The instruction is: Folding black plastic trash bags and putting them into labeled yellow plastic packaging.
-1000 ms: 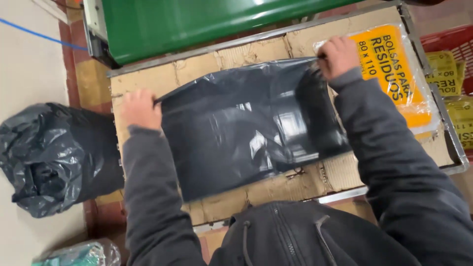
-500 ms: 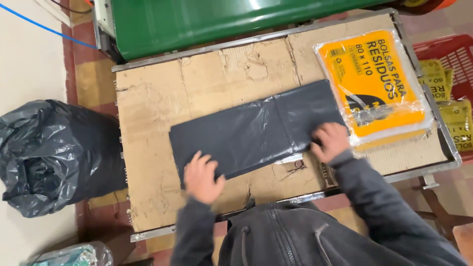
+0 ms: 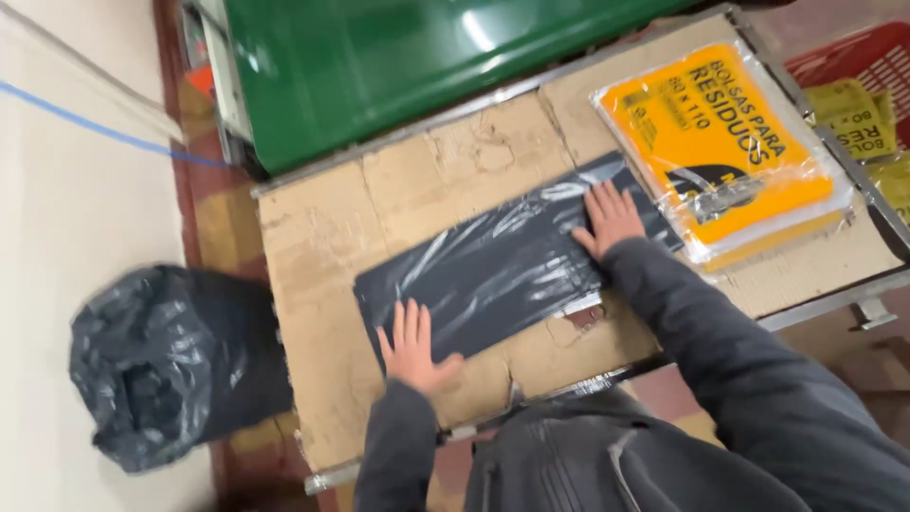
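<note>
Folded black plastic bag (image 3: pixel 502 275): lies flat on the cardboard-covered surface (image 3: pixel 322 275). Left hand (image 3: pixel 414 349): fingers spread, palm down on the bag's near left corner. Right hand (image 3: pixel 610 218): fingers spread, pressing its right end, just beside a yellow-labelled clear plastic packet (image 3: pixel 725 147).

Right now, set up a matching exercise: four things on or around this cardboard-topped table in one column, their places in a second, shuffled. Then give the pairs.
Things:
1. folded black bag
2. yellow packet
3. stuffed black sack
4. red basket

Places:
A. on the floor, off the table's left end
B. flat under both hands, the left hand and the right hand
C. beyond the table's right edge
D. on the cardboard, at the table's right end

Pairs: 1-B, 2-D, 3-A, 4-C
</note>
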